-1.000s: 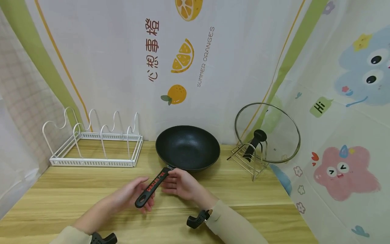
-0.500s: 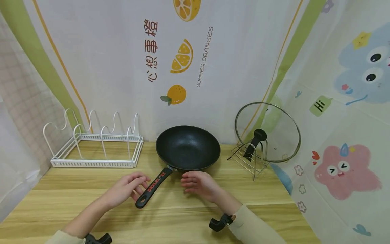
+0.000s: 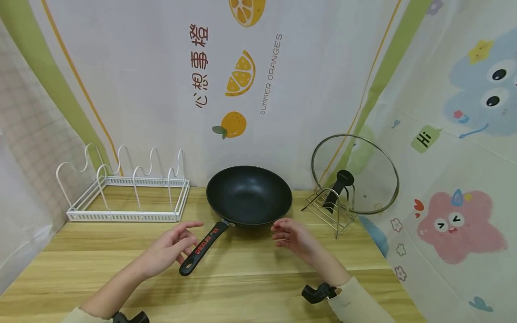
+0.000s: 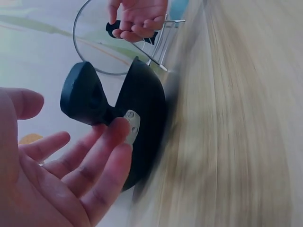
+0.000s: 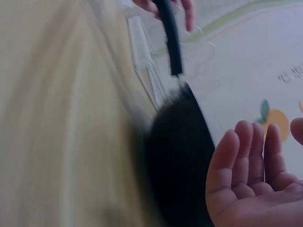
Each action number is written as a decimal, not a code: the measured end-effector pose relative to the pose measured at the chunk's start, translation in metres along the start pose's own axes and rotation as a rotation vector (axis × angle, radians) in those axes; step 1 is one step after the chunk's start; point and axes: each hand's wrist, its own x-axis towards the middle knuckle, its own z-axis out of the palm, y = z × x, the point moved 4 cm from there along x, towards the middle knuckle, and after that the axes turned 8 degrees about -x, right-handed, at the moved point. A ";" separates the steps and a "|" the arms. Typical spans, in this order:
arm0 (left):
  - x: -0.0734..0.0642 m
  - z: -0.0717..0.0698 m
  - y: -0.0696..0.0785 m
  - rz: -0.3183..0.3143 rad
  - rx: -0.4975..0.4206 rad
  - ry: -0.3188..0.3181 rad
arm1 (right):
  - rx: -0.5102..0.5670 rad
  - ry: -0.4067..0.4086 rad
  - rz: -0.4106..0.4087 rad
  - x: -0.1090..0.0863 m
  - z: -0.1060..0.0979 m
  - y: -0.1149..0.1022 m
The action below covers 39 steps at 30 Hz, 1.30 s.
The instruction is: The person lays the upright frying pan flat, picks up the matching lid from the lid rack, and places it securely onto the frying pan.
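Observation:
A black wok [image 3: 249,195] stands on the wooden table at the back middle, its handle [image 3: 203,249] with red lettering pointing toward the front left. Just left of that handle is my left hand [image 3: 167,249], fingers loosely extended and thumb apart; in the left wrist view the fingers [image 4: 104,175] overlap the handle's near side without wrapping it. My right hand [image 3: 296,240] hovers near the wok's front right rim, fingers relaxed and holding nothing. In the right wrist view, its palm [image 5: 258,198] faces up beside the wok's dark side [image 5: 180,161].
A white wire pan rack [image 3: 123,216] stands at the back left. At the right, a glass lid [image 3: 373,179] with a black knob leans upright in a small metal stand [image 3: 337,224]. Printed curtains [image 3: 161,112] hang behind the wooden table [image 3: 226,296].
My right hand has left the handle's base and moved right along the wok's front. The left hand has come out from under the handle to its left. The wok stays put.

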 end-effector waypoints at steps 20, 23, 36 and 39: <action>0.002 0.020 -0.009 -0.040 0.006 -0.088 | -0.398 0.531 -0.058 0.049 -0.100 -0.018; 0.002 0.021 -0.011 -0.020 -0.006 -0.080 | -0.460 0.509 -0.057 0.060 -0.104 -0.013; 0.004 0.023 -0.011 -0.005 -0.014 -0.057 | -0.536 0.444 -0.060 0.095 -0.117 -0.002; 0.005 0.022 -0.011 -0.008 -0.008 -0.058 | -0.555 0.414 -0.071 0.099 -0.117 -0.001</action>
